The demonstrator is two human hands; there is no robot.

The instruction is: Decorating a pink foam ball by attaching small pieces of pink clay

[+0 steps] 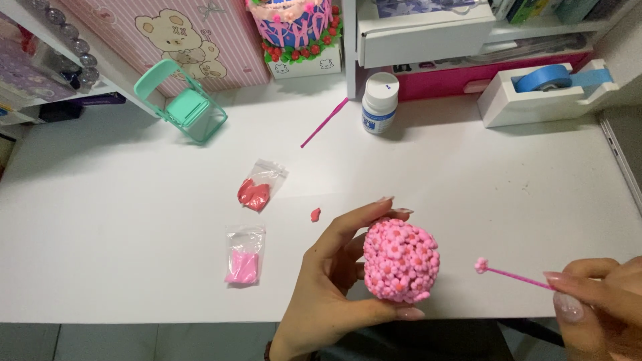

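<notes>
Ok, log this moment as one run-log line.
left hand: holds pink flower ball | right hand: holds pink stick with tiny flower at tip | stick apart from ball

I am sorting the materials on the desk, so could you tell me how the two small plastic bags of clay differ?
The upper bag holds red clay, the lower bag pink clay. The upper bag lies tilted on the white desk, while the lower bag lies nearly straight. The upper bag is farther from the left hand, which holds the pink flower-covered ball; the lower bag is nearer. Both are clear, small, and lie flat, untouched.
</notes>
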